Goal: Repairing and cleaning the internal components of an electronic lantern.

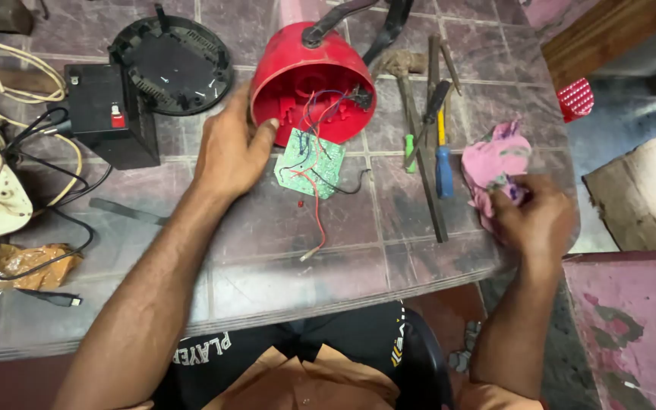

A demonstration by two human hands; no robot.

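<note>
Counter [267,281] edge runs just ahead of my lap; bare tile between my two arms, right edge drops off just past the pink rag [495,163]. Clutter to the left: black battery [108,121], round black cover [172,64], cables. Red housing [309,83] lies on its side, open end toward me, coloured wires trailing out to a green circuit board [311,161] lying flat just below it. My left hand [229,148] grips the housing's left rim, thumb [266,130] on the edge, fingers wrapped around the outside. My right hand [534,220] is closed on the rag's lower end at the counter's right edge. Screwdrivers [442,156] and a hammer [411,99] lie between housing and rag.
</note>
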